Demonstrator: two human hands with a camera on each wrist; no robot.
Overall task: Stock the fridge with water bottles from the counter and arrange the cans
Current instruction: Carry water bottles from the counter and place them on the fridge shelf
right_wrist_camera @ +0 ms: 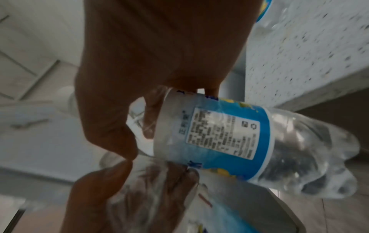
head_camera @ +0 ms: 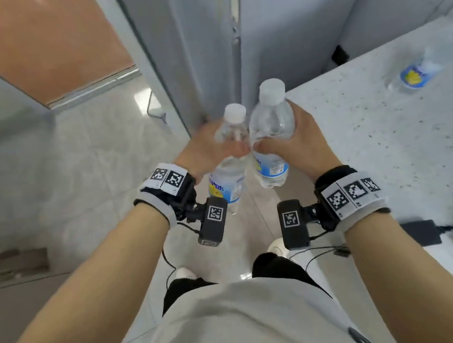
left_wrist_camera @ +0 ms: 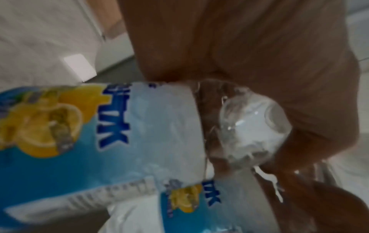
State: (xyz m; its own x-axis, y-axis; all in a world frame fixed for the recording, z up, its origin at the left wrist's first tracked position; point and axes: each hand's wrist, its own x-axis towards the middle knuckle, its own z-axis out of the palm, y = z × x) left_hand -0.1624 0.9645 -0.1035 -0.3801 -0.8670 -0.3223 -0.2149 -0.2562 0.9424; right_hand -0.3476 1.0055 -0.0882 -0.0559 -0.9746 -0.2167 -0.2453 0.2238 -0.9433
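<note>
I hold two clear water bottles with white caps and blue-and-yellow labels side by side before the grey fridge [head_camera: 198,28]. My left hand [head_camera: 210,150] grips the left bottle [head_camera: 229,176] round its upper body. My right hand [head_camera: 291,144] grips the right bottle [head_camera: 269,123] the same way. The left wrist view shows the left bottle's label [left_wrist_camera: 119,134] close up under my palm. In the right wrist view the right bottle [right_wrist_camera: 239,141] shows its printed label and ribbed base. A third bottle [head_camera: 427,68] lies on its side on the speckled counter [head_camera: 392,146].
The fridge doors meet at a vertical seam [head_camera: 236,37] just beyond the bottle caps and look closed. The counter edge runs close to my right hand. A black power adapter [head_camera: 422,231] with its cable lies at the counter's near edge. Pale floor tiles [head_camera: 73,179] spread to the left.
</note>
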